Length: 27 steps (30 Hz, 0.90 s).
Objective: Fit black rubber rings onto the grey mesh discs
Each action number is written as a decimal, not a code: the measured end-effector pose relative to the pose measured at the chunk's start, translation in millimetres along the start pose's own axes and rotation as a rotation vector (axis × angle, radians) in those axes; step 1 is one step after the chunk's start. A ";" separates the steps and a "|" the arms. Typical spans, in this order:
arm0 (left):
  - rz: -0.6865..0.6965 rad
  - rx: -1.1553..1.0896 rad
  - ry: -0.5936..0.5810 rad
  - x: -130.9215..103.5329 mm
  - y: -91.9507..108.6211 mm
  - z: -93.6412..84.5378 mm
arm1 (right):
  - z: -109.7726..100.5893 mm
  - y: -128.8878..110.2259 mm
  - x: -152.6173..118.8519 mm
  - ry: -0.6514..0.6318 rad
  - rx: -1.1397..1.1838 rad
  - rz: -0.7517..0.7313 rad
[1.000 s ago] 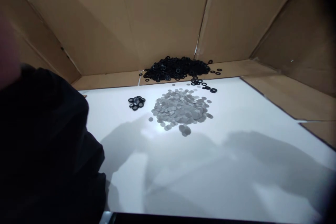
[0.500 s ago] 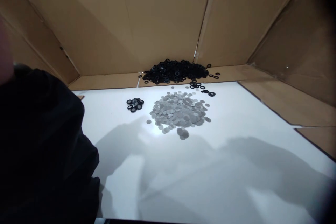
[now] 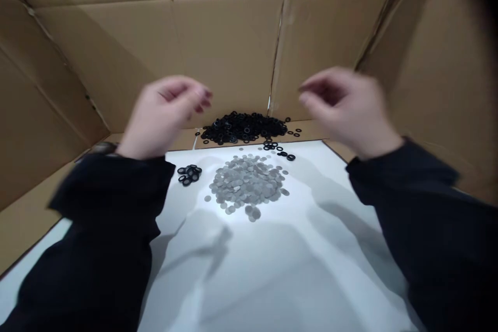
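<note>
Blurred by motion, my left hand (image 3: 165, 111) is raised at the left, above and behind a small cluster of black rings with grey discs (image 3: 190, 175). Its thumb and fingers are pressed together; anything between them is hidden. Opposite it, my right hand (image 3: 346, 109) hangs in the air at the right, fingers curled and thumb tip close to the index tip, with nothing I can make out there. Between and below the hands lie a pile of grey discs (image 3: 249, 181) on the white surface (image 3: 264, 280) and, behind it, a heap of black rings (image 3: 243, 127).
Cardboard walls (image 3: 225, 46) rise at the back and both sides. A few loose black rings (image 3: 291, 157) lie between the heap and the disc pile, toward the right. Shadows of the arms fall across the white surface.
Both hands and dark sleeves have come up into view; earlier only a dark sleeve and a sliver of skin showed at the left. The view has shifted, showing more back wall.
</note>
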<state>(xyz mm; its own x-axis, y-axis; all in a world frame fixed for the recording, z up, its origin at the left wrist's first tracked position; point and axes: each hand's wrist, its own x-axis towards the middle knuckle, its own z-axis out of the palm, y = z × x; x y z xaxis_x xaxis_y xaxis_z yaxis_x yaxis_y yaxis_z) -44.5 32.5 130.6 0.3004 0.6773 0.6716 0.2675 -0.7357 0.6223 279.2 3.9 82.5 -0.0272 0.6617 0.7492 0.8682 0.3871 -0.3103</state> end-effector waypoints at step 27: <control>0.022 0.494 -0.435 -96.9 -73.6 78.8 | 114.0 39.6 -55.0 -0.531 0.117 0.430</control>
<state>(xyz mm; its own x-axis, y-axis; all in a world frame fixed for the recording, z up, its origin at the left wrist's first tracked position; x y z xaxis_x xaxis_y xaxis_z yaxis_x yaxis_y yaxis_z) -21.1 20.4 -11.9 0.6258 0.6732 0.3938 0.6145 -0.7366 0.2825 258.6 56.0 -37.7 0.0425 0.9850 0.1675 0.7979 0.0674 -0.5990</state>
